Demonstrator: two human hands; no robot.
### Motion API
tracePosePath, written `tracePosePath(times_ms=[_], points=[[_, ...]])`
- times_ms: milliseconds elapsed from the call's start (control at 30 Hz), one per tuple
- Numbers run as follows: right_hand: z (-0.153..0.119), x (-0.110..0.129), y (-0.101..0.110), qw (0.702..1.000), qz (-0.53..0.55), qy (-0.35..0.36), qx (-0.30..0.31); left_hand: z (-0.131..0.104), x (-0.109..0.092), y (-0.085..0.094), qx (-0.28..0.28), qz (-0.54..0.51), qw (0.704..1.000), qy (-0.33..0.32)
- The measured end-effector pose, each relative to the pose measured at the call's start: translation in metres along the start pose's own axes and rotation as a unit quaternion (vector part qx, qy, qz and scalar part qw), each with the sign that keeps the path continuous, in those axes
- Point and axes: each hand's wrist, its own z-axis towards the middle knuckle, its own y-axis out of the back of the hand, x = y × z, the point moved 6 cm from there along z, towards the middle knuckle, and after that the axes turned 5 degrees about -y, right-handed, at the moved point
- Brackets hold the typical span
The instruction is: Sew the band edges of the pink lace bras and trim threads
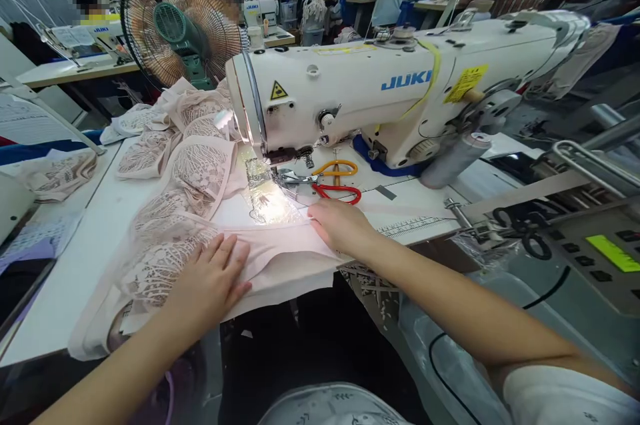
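Note:
A pale pink lace bra [193, 175] is spread over the table left of the needle, its smooth wing [277, 245] stretching right along the front edge. My left hand [213, 278] lies on the bra with fingers spread, pressing the fabric flat. The fingers of my right hand [337, 225] are closed on the far end of the wing, thumb hidden in part. Just beyond stands a white sewing machine [345, 85], its lamp lighting the metal plate [270, 195] under the needle. Scissors [337, 180] with one yellow and one red handle lie behind my right hand.
More bra pieces [145, 152] are heaped at the left. Behind them stands a large fan [183, 18]. A thread cone [457, 158] rests beside the machine base. A metal tape feeder [575, 212] and control box [595, 252] are at the right. Other people work at machines farther back.

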Motion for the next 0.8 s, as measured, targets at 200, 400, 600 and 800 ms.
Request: tracePosePath(times_ms=[200, 400, 600, 800], points=[[-0.029, 0.023, -0.012, 0.987, 0.047, 0.150, -0.043, -0.016, 0.010, -0.012, 0.024, -0.054, 0.997, -0.056], [-0.034, 0.020, -0.032, 0.984, 0.017, 0.175, 0.009, -0.017, 0.013, 0.006, 0.043, -0.142, 0.987, -0.059], [-0.045, 0.010, -0.015, 0.983, 0.063, 0.162, -0.062, 0.002, 0.000, 0.013, -0.080, -0.141, 0.983, 0.082], [-0.049, -0.005, -0.029, 0.990, 0.028, 0.136, 0.001, 0.009, -0.028, -0.016, -0.050, 0.001, 0.998, -0.030]])
